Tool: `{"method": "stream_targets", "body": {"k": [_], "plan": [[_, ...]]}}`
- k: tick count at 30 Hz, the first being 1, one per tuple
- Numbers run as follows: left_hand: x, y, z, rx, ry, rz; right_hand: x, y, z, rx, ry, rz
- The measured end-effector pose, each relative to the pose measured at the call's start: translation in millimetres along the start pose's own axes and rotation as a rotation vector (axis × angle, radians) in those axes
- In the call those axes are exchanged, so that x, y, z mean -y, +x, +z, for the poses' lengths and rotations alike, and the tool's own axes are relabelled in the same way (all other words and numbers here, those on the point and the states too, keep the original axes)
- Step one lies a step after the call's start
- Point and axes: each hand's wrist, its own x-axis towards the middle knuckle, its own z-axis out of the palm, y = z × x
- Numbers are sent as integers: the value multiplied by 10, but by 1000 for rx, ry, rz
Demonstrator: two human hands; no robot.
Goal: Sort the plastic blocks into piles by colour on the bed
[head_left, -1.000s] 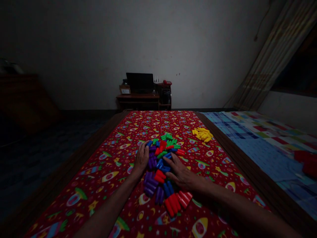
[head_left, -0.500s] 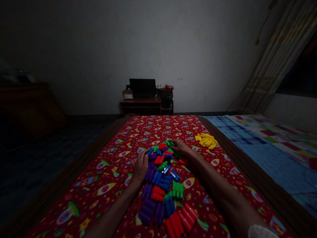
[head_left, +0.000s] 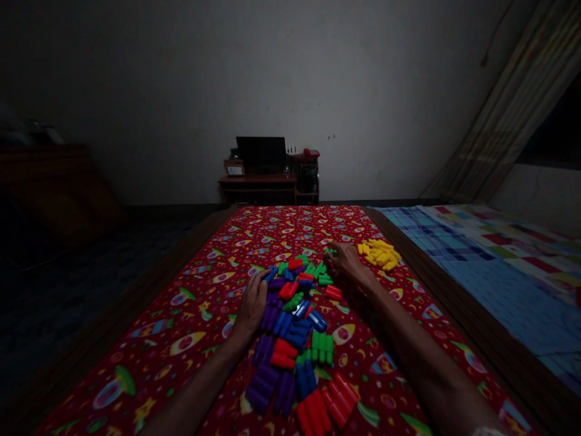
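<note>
My right hand (head_left: 348,263) is pinching a green plastic peg-like piece (head_left: 330,251) at its fingertips, just beyond the far right side of a mixed pile. My left hand (head_left: 252,298) rests along the pile's left edge with its fingers stretched forward. Its fingertips reach a blue piece (head_left: 271,274), and purple pieces (head_left: 271,312) lie beside it. The pile has red pieces (head_left: 284,353), more green ones (head_left: 322,347) and blue ones (head_left: 298,333), many joined in ribbed rows. Right of my right hand is a separate heap of yellow pieces (head_left: 380,254).
A red cloth with rocket prints (head_left: 190,345) covers the long table. On the right is a surface with blue and patchwork covers (head_left: 481,260). By the far wall stands a small desk (head_left: 258,186) with a dark monitor (head_left: 261,154). A wooden cabinet (head_left: 59,194) stands left.
My right hand has moved right, away from the pile, with a green piece in its fingers. My left hand stays at the pile's left edge. The view has shifted slightly.
</note>
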Motion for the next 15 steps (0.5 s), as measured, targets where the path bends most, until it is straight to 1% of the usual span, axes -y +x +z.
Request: {"method": "stream_targets", "body": {"k": [2, 4, 6, 9, 12, 15], "plan": [[-21, 5, -12, 8, 10, 6, 158, -28, -76, 153, -29, -92], [-40, 10, -23, 18, 17, 17, 298, -57, -105, 289, -87, -148], [-48, 12, -27, 13, 18, 25, 375, -74, -92, 355, -119, -152], [-39, 9, -21, 15, 17, 21, 339, -55, -67, 334, -72, -118], [-20, 1, -14, 29, 15, 5, 184, -20, -107, 232, -57, -42], [-16, -3, -15, 28, 8, 18, 20, -21, -188, 129, -120, 63]]}}
